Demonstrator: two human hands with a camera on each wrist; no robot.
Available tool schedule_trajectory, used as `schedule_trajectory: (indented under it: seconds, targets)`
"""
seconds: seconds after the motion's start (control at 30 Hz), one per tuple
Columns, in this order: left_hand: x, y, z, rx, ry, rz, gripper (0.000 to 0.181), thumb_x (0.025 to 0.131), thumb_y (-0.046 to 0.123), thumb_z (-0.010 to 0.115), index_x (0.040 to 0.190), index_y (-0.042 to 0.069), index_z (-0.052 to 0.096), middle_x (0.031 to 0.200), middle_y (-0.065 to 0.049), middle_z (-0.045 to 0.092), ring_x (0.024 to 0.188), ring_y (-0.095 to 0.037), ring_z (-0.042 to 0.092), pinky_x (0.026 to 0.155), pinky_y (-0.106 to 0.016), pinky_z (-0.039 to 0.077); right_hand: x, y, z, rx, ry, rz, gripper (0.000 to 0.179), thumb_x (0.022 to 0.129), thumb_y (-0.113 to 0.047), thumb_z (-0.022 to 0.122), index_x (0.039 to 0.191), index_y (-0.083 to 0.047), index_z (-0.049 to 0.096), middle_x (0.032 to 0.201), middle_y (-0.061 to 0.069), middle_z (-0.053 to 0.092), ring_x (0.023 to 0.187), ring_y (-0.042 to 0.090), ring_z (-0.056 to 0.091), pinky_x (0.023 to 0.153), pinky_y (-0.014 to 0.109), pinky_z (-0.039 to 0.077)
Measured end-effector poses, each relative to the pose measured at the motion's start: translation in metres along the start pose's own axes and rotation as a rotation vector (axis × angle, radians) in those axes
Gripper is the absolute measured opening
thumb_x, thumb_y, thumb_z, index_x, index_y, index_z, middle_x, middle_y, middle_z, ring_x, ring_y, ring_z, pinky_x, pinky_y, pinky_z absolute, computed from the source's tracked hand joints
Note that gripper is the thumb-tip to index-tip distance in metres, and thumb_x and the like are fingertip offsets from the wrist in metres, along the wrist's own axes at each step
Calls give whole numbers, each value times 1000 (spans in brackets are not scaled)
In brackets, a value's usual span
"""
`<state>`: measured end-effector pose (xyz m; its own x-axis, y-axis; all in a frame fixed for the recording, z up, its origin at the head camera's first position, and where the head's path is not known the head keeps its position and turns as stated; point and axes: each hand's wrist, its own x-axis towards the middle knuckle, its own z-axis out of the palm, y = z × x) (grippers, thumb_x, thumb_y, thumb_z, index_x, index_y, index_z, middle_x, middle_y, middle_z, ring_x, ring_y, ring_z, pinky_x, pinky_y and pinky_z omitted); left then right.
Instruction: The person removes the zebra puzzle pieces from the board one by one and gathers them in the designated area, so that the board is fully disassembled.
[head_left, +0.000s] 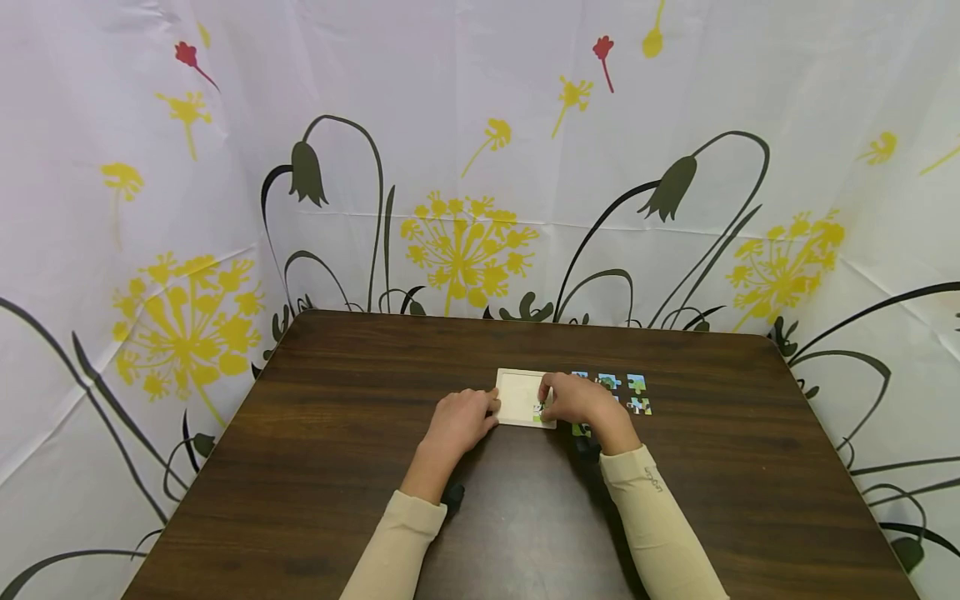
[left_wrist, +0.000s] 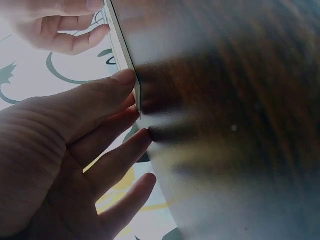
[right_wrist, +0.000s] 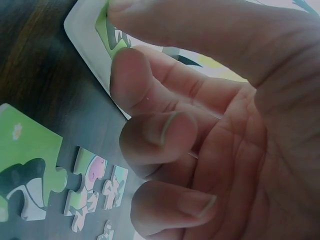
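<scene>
A shallow pale wooden puzzle tray lies on the table. My left hand holds its left edge; in the left wrist view the thumb and a finger pinch the tray's edge, while the other fingers spread beside it. Over the tray's right side, my right hand pinches a green-and-white jigsaw piece at the lower right corner. The right wrist view shows that piece against the tray rim, partly hidden by thumb and forefinger. The remaining right fingers are curled without holding anything.
Several loose jigsaw pieces lie right of the tray, some partly hidden by the right hand. Close to that hand is a green piece with a black-and-white picture. The dark wooden table ends at a flowered white curtain.
</scene>
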<state>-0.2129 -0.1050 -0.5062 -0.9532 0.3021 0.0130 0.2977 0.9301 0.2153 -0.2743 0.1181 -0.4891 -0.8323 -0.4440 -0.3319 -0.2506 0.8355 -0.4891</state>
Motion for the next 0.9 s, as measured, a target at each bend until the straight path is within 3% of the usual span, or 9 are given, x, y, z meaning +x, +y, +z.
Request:
schedule_trajectory:
  seconds: [0.4, 0.53, 0.9]
  targets:
    - [0, 0, -1, 11, -3, 2, 13, 97, 24, 82, 109, 21, 85, 140, -3, 75, 106, -32, 77, 85, -48, 61, -1, 5, -2, 45, 25, -50, 7, 104, -20, 71, 103, -14, 69, 82, 3, 62, 65, 17, 53, 59, 32, 43]
    - [0, 0, -1, 13, -5, 8, 17, 97, 24, 81, 114, 21, 85, 145, -2, 71, 111, -31, 77, 89, -48, 62, -3, 6, -5, 63, 46, -80, 7, 104, -17, 69, 98, -13, 69, 81, 3, 60, 64, 16, 51, 59, 32, 42]
    - [-1, -1, -1, 4, 6, 5, 15, 97, 23, 82, 111, 20, 86, 133, -6, 78, 104, -32, 78, 84, -49, 62, -3, 5, -8, 134, -4, -113, 7, 99, -11, 66, 93, -11, 65, 82, 1, 60, 65, 14, 49, 60, 30, 40]
